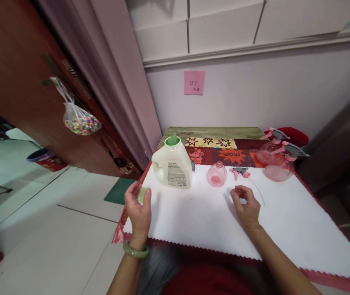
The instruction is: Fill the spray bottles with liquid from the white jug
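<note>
On the table (193, 217), under a white cover with a scalloped edge, and around it, from left to right:

Bucket (47, 160), patterned, on the floor well apart from the table

Clear bag (82, 122) of small multicoloured pieces, hanging from a door handle

Left hand (138, 209), above the table's left edge, thumb and fingers spread wide; a green bracelet (135, 250) at the wrist

Light green piece (141, 196), showing in the gap between left thumb and fingers (whether touched, cannot be told)

White jug (171, 166), one, upright towards the rear left of the cover, green spout in its mouth, printed label facing the camera, handle on its left side; a small dark piece (193, 165) partly hidden behind it

Pink note (195, 83), handwritten, on the wall above

Pink bottle (217, 175), one, translucent and rounded, upright to the right of the jug and apart from it, its neck uncovered

Spray head (240, 172), grey and pink, lying just beside the pink bottle, its thin tube trailing right and forward

Right hand (246, 208), in front of the spray head, fingers curled narrow towards the thumb; whether the tips meet cannot be told

Spray bottles (279, 169), two, pink with grey-and-pink heads, upright at the rear right, one partly behind the other; a red round object (297, 136) beyond them
</note>
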A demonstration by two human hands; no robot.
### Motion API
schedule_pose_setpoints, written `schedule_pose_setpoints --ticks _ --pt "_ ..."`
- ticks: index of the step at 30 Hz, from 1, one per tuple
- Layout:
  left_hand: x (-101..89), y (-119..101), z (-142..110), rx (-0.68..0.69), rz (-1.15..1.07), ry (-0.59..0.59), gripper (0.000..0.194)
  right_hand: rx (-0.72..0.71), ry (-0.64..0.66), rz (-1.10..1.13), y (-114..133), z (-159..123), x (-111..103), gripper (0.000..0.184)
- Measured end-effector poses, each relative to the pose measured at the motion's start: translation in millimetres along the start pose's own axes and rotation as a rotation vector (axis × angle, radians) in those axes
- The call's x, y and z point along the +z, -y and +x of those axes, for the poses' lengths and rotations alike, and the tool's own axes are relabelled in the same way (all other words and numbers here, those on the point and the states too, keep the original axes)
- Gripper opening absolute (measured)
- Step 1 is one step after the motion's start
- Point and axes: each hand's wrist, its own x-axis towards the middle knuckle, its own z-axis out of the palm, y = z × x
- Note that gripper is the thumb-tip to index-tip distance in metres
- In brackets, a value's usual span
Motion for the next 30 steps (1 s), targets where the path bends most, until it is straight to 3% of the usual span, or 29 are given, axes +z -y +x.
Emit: schedule_pose_setpoints --ticks 4,7,11,16,22,30 --pt "30.5 -2 16 -0.186 -0.191 -0.054 0.051 -0.105 0.174 0.131 27 -6 27 0.028" --pt "51.2 0 35 -0.296 -0.237 -0.098 0.055 -0.023 0.29 0.23 49 -6 64 0.043" --pt "70.3 5 61 -0.3 -0.228 -0.074 0.055 0.125 0.309 0.207 64 0 118 0.07" --pt "82.2 11 83 -0.259 -0.238 0.081 0.058 0.139 0.271 0.17 60 1 163 0.072" --pt "86.6 22 93 -0.23 -0.232 0.312 0.066 0.13 0.284 0.2 46 0 178 0.079" --pt "91.4 20 95 -0.149 -0.16 0.359 0.057 0.118 0.302 0.22 44 3 177 0.089"
